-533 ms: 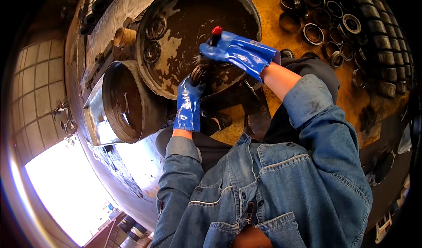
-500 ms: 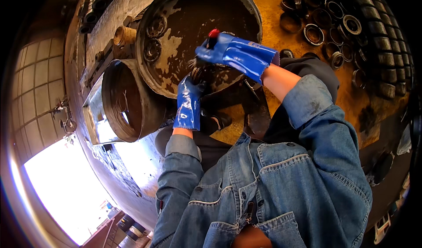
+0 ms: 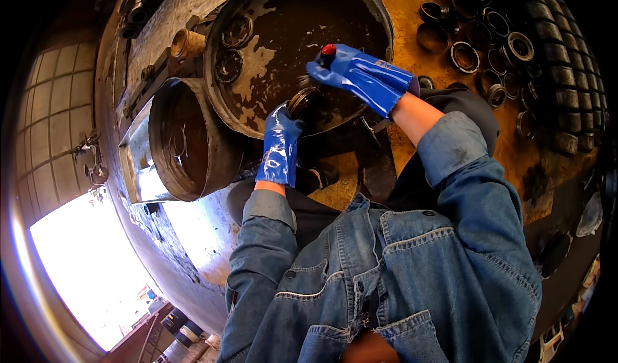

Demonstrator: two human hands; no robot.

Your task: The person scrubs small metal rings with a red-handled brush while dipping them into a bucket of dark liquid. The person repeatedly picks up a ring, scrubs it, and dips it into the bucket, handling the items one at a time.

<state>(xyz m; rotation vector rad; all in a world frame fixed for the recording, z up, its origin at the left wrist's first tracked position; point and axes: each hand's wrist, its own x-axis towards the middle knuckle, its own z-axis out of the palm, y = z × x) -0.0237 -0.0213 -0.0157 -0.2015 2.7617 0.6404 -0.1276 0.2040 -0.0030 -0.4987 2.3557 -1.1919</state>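
Over the near rim of a wide round basin [image 3: 212, 99] of dark, murky liquid, my left hand [image 3: 281, 134] in a wet blue rubber glove grips a dark metal ring [image 3: 304, 100]. My right hand [image 3: 338, 67], gloved the same way, is closed round a brush with a red handle end [image 3: 328, 50]. Its bristles [image 3: 304, 80] poke out beside the fingers, a little above the ring and apart from it. Two more rings, one of them a dark ring [image 3: 229, 65], lie in the basin's left side amid patches of foam.
Left of the basin stands an open metal drum [image 3: 199, 163] tipped toward the left, with a rusty can [image 3: 187, 44] behind it. Many loose metal rings [image 3: 465, 56] cover the brown sheet at the right. Stacked rows of dark cylindrical parts [image 3: 553, 60] border them.
My right hand has drawn up and slightly right, taking the brush off the ring. The ring in my left hand now shows more plainly. The whole view has shifted slightly.
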